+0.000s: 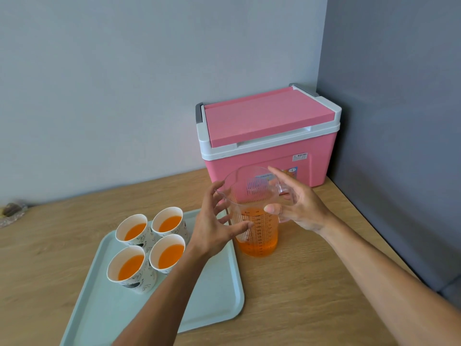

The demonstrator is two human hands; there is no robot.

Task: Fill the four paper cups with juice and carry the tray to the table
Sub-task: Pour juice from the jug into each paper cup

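Our left hand (214,226) and right hand (301,208) flank the jug (258,236), fingers spread and straight, gripping nothing; the right thumb touches its wall. The jug stands half full on the counter (311,295), beside the tray (214,295). Four cups (137,283) of juice cluster on the tray's far left. A pink cooler (262,158) sits behind

One camera, worn on the person's head, looks forward and steeply down across a wooden counter (311,295) into a room corner. It sits close. Both forearms (154,308) enter from the bottom edge, a tray (212,295) fills the lower left, a pink cooler box (269,116) stands right of centre, and grey walls (112,83) take the upper half.
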